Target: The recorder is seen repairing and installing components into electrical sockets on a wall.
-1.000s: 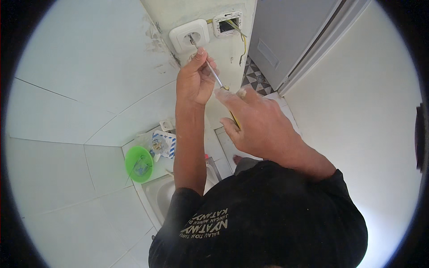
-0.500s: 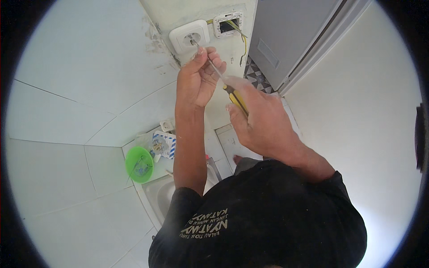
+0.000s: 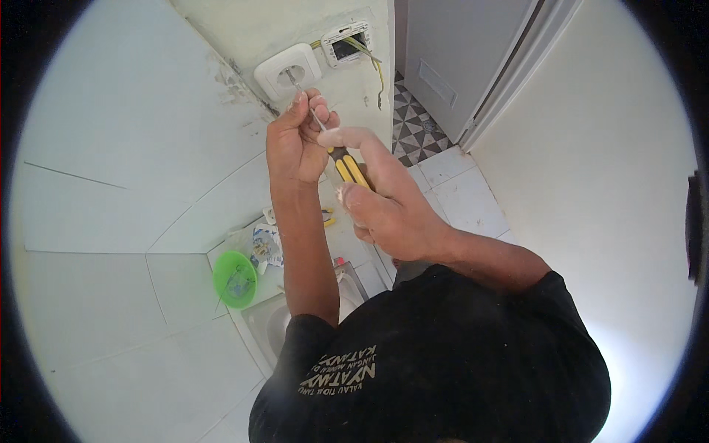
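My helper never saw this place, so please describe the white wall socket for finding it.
Left of the grey door stands a pale wall. On it, at the tip of the yellow-and-black screwdriver, is the socket. Unlike the open frame to its right, with loose wires, it wears a rounded square cover.

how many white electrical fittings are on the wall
2: a socket, with an open frame right of it, wires hanging out. Others could be hidden.
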